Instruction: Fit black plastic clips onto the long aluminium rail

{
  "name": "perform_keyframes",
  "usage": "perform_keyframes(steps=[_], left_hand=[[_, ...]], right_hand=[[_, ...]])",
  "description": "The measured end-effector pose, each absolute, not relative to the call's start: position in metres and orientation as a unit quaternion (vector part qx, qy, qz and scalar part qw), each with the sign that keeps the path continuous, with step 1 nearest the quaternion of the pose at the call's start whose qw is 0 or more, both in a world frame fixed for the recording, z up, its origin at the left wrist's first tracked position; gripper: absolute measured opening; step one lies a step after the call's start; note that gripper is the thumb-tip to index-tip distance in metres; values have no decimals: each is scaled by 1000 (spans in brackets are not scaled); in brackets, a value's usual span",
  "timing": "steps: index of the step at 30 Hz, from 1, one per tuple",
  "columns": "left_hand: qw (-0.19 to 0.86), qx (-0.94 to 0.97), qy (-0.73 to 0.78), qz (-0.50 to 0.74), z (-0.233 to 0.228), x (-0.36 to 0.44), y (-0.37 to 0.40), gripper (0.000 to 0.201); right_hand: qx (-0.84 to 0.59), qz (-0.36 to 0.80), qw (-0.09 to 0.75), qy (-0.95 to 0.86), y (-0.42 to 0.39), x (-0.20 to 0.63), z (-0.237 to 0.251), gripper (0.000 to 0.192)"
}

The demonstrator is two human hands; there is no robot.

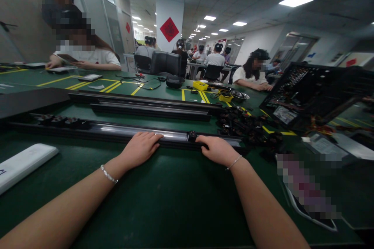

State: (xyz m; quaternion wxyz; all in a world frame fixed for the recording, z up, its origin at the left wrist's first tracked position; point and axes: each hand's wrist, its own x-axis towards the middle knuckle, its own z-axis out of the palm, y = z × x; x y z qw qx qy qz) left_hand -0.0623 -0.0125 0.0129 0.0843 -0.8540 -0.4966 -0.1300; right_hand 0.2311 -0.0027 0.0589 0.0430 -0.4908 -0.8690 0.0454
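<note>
A long black rail (pixel 117 131) with a shiny channel lies across the green table in front of me. My left hand (pixel 140 148) rests flat on its near edge, fingers together, pressing on it. My right hand (pixel 216 149) holds the rail a little to the right, fingertips beside a small black clip (pixel 192 136) seated in the channel. Several more black clips (pixel 58 120) sit in the rail at its left end.
Two more black rails (pixel 146 105) lie behind. A heap of black clips (pixel 248 124) is at the right, beside a tilted black crate (pixel 315 89). A white flat bar (pixel 23 163) lies at left. Yellow bins (pixel 200 85), cables and seated people are farther back.
</note>
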Motion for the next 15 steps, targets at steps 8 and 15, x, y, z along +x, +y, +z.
perform_keyframes(steps=[8, 15], left_hand=[[77, -851, -501, -141, 14, -62, -13, 38], [88, -852, -497, -137, 12, -63, -12, 39]], right_hand=[[-511, 50, 39, -857, 1, 242, 61, 28], [-508, 55, 48, -858, 2, 244, 62, 26]])
